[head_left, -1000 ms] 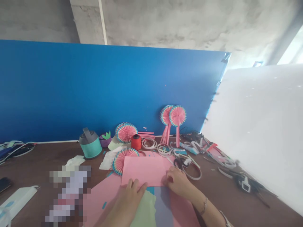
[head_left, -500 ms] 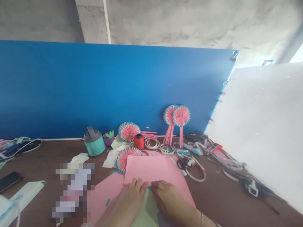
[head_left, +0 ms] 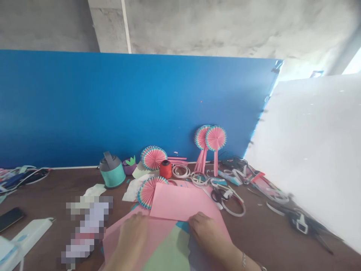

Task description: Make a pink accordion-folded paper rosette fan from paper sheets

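Note:
A smaller sheet of pink paper (head_left: 177, 201) lies across larger pink paper on the table. Its lower right edge is under the bent fingers of my right hand (head_left: 207, 231), which look closed on it. My left hand (head_left: 134, 229) rests on the larger pink sheet (head_left: 160, 229), left of the smaller one; its fingers point forward, slightly blurred, with nothing visible in them. Between my hands lie a light green paper (head_left: 167, 250) and a small blue piece (head_left: 183, 226). A pleated pink paper rosette (head_left: 148, 192) touches the smaller sheet's left side.
Behind stand a red thread spool (head_left: 165, 170), a teal container (head_left: 113, 174), a purple pot (head_left: 129, 166) and more rosettes (head_left: 216, 138) against the blue panel (head_left: 141, 101). Rightward lie scissors (head_left: 218, 195), tape rolls (head_left: 182, 171) and a glue gun (head_left: 300, 224). A phone (head_left: 11, 219) sits left.
My left hand has moved left, off the smaller pink sheet's edge. My right hand has shifted slightly right, and the sheet has turned a little. More of the green and blue paper shows.

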Tool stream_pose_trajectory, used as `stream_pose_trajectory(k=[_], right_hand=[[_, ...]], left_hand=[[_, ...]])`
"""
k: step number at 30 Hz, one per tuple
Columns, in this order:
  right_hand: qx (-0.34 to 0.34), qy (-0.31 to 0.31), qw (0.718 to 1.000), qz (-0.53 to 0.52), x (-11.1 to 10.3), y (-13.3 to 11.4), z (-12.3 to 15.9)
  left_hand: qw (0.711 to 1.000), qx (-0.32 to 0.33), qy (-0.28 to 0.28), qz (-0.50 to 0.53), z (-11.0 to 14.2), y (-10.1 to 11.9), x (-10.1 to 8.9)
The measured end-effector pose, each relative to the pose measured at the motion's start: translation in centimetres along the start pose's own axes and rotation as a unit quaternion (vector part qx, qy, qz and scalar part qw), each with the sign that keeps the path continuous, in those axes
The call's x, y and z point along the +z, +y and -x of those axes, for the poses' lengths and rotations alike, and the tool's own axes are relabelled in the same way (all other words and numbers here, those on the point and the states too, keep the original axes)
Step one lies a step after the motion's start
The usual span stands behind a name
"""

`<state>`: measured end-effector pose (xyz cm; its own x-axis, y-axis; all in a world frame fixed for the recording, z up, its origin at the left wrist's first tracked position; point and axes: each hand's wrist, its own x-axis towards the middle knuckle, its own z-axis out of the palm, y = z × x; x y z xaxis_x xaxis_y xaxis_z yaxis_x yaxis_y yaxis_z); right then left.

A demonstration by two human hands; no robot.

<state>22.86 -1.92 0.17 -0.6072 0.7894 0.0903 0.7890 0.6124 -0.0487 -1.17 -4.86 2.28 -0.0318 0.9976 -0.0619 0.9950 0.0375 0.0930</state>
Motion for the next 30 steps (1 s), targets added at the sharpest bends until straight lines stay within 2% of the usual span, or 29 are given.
stream_pose_trajectory(k=[2,3,5,7,9,12,16,23,28,30], right_hand=[[-0.003,0.001,1.000,0.009,0.0,0.1,-0.1],[-0.008,0.004,1.000,0.012,0.0,0.2,-0.1],[-0.014,0.011,1.000,0.019,0.1,0.3,-0.1],[-0.016,0.015,0.999,0.024,0.3,0.4,-0.2],[-0.014,0.011,0.999,0.027,0.2,0.4,-0.2],[-0.009,0.008,1.000,0.017,-0.1,0.5,-0.4],[-0.003,0.027,0.999,-0.044,-0.4,0.8,-0.7],[0.018,0.063,0.988,-0.139,0.4,1.9,-0.6],[0.047,0.079,0.970,-0.227,0.5,2.2,-1.0],[0.065,0.086,0.963,-0.247,0.3,2.3,-1.2]], left_hand=[[0.998,-0.027,0.048,0.018,-0.1,0.0,-0.6],[0.997,-0.017,0.071,0.034,-0.1,0.2,-0.8],[0.991,0.047,0.098,0.083,-0.2,0.8,-0.8],[0.980,0.122,0.085,0.131,-0.4,1.4,-0.4],[0.972,0.166,0.054,0.156,-0.7,1.9,0.1],[0.973,0.183,0.016,0.138,-1.3,2.2,0.4],[0.976,0.188,-0.003,0.112,-1.3,2.3,0.0],[0.957,0.147,0.022,0.249,-1.0,1.5,0.7],[0.957,0.027,-0.026,0.287,-1.8,1.8,0.6],[0.958,0.012,-0.026,0.285,-1.9,2.0,0.3]])
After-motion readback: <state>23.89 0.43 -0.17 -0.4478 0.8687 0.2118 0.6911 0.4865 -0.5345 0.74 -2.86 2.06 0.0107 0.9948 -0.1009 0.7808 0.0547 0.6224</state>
